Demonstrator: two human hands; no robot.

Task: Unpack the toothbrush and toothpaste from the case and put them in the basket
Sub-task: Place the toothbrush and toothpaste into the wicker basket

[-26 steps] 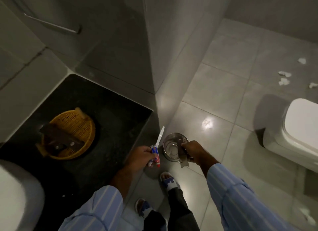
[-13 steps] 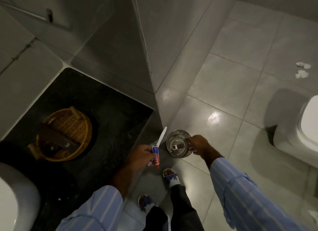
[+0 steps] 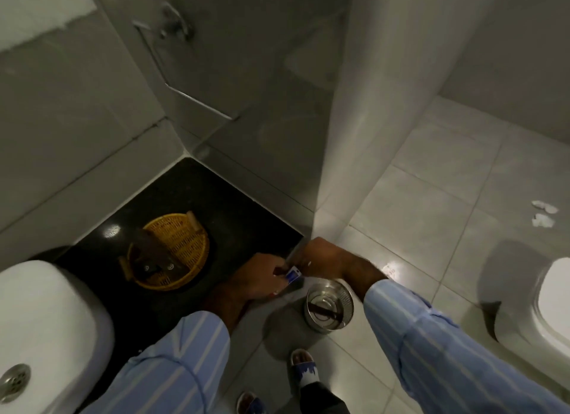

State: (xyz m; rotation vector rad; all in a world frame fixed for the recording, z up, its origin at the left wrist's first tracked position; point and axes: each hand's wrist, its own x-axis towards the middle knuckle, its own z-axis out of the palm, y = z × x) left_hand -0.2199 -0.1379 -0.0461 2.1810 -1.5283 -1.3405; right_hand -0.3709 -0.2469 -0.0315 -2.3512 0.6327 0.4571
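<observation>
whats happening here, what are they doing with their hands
A person in a striped blue shirt stands at a dark bathroom counter. Both hands meet at its edge: the left hand grips a small blue and white toothpaste tube, and the right hand is closed in against it. Any toothbrush is hidden. The yellow woven basket sits on the counter by the sink, with only a dark object in it. A round metal bin stands on the floor below.

The basket [image 3: 175, 251] is set on the counter [image 3: 234, 216], with the sink [image 3: 46, 336] to its left. Right of the counter's edge, a metal bin [image 3: 329, 304] is placed on the floor [image 3: 431, 197], and the toilet [image 3: 549, 302] is found far right.
</observation>
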